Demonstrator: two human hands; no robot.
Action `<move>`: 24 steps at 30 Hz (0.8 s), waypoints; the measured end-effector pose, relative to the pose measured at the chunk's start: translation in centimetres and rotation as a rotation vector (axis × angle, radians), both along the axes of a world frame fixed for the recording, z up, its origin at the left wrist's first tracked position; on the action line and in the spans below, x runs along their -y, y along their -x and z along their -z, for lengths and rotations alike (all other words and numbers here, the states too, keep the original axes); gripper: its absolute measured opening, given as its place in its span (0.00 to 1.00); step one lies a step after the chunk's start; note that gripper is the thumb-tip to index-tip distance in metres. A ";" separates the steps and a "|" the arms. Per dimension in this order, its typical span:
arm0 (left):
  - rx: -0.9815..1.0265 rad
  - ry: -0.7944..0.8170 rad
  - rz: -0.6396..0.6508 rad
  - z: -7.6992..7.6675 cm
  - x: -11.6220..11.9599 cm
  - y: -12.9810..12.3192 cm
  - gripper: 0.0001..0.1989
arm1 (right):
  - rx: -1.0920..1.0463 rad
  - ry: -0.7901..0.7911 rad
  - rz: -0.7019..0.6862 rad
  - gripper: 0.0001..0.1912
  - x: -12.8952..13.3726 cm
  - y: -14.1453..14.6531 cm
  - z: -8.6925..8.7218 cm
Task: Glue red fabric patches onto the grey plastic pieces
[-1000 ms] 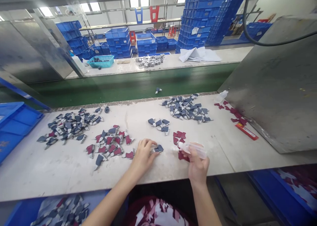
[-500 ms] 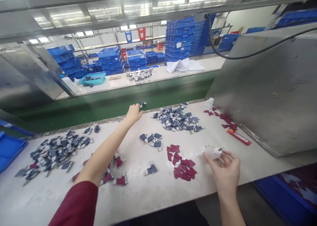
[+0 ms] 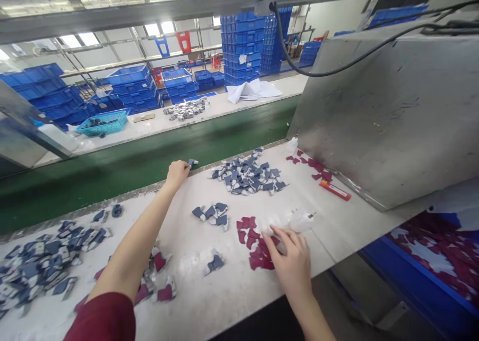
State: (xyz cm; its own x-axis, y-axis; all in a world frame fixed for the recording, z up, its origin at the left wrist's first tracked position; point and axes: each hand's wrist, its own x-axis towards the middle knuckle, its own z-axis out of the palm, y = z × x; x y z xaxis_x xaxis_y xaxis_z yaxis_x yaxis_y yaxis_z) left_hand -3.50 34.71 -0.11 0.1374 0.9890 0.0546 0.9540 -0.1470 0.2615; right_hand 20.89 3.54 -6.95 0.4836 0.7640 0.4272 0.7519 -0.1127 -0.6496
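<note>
My left hand [image 3: 178, 174] reaches out to the far edge of the table, beside the green belt. Its closed fingertips pinch a small dark blue and white piece [image 3: 193, 162]. Over a cluster of flat maroon pieces [image 3: 257, 257], my right hand [image 3: 292, 254] hovers with thumb and fingers apart and nothing visible between them. A small translucent white bottle with a thin metal tip [image 3: 300, 221] lies just beyond the right knuckles. Between the hands are a small group of blue and white pieces [image 3: 210, 212] and a single one [image 3: 214, 263] nearer me.
A heap of blue and white pieces [image 3: 245, 174] lies ahead, another [image 3: 48, 256] at left. Maroon-and-white pieces [image 3: 164, 292] lie by my left forearm. At right are a red packet [image 3: 335, 190], a metal housing [image 3: 381, 116] and a blue crate [image 3: 419, 276]. A cable [image 3: 318, 74] hangs above.
My right hand has let go of the white bottle, now lying on the table, and moved left to the maroon pieces. My left hand stays near the belt, slightly lower. The view has shifted right.
</note>
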 end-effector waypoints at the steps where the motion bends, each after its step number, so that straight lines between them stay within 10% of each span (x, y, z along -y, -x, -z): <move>1: 0.019 -0.011 0.024 -0.1 0.5 -0.3 0.08 | 0.007 0.049 -0.006 0.27 -0.7 0.3 0.1; 13: 0.282 -0.065 0.339 -0.8 8.4 -6.2 0.13 | -0.030 0.371 -0.111 0.06 -4.7 1.2 -0.6; 19: 0.241 0.031 0.349 -2.0 18.8 -1.6 0.19 | -0.074 0.348 -0.100 0.11 -4.9 1.7 -0.7; 24: 0.191 0.075 0.231 0.6 27.3 0.0 0.18 | -0.197 0.304 -0.181 0.08 -5.3 1.8 -0.7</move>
State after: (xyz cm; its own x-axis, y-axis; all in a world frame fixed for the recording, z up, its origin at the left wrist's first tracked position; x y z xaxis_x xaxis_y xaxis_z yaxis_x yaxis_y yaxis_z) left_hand -3.50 7.41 -0.68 0.3532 0.9351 0.0288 0.8303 -0.3275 0.4511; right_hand 19.05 8.88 -6.22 0.3797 0.9215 0.0813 0.6419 -0.1992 -0.7404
